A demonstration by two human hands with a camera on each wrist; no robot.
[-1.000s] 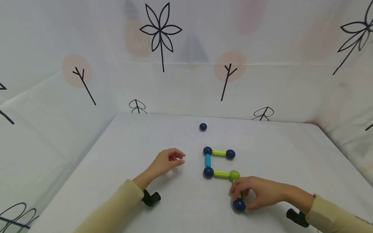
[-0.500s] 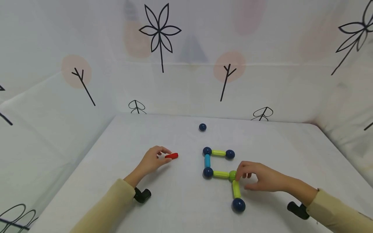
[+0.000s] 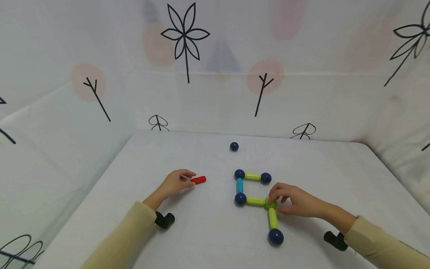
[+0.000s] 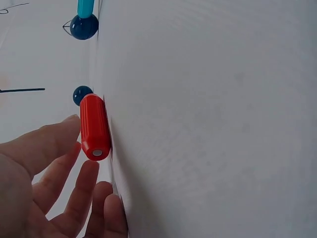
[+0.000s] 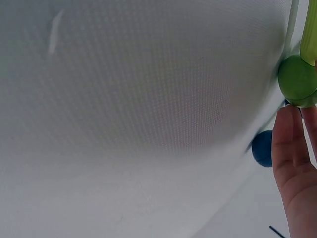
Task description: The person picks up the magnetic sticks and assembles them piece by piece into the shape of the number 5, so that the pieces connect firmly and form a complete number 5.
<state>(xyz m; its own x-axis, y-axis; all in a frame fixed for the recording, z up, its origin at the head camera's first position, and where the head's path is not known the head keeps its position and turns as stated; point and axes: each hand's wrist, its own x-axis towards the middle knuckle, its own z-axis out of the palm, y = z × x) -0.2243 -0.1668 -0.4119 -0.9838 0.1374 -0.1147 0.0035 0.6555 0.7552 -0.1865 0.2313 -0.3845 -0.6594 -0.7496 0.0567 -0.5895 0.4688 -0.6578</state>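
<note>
My left hand (image 3: pixel 174 183) is at the near end of a red toy rod (image 4: pixel 95 126), which lies on the white table with a small silver disc in its end. The thumb tip is right beside the rod, and the fingers are loosely bent below its end. My right hand (image 3: pixel 299 201) holds a green ball (image 5: pixel 298 82) between fingertips and thumb. That ball forms a corner of a chain: a lime rod (image 3: pixel 255 201) runs left from it, another lime rod (image 3: pixel 273 218) runs toward me to a dark blue ball (image 3: pixel 276 237).
Farther along the chain, a dark blue ball (image 3: pixel 240 198) joins a light blue rod (image 3: pixel 240 185). Another blue ball (image 3: pixel 239 174), a lime rod (image 3: pixel 252 176) and an end ball (image 3: pixel 266 178) follow. A loose blue ball (image 3: pixel 234 146) sits toward the back, before a patterned cloth wall.
My left hand has drawn back to the left, and the red rod has come into sight. My right hand has moved from the front blue ball and lime rod up to the green ball.
</note>
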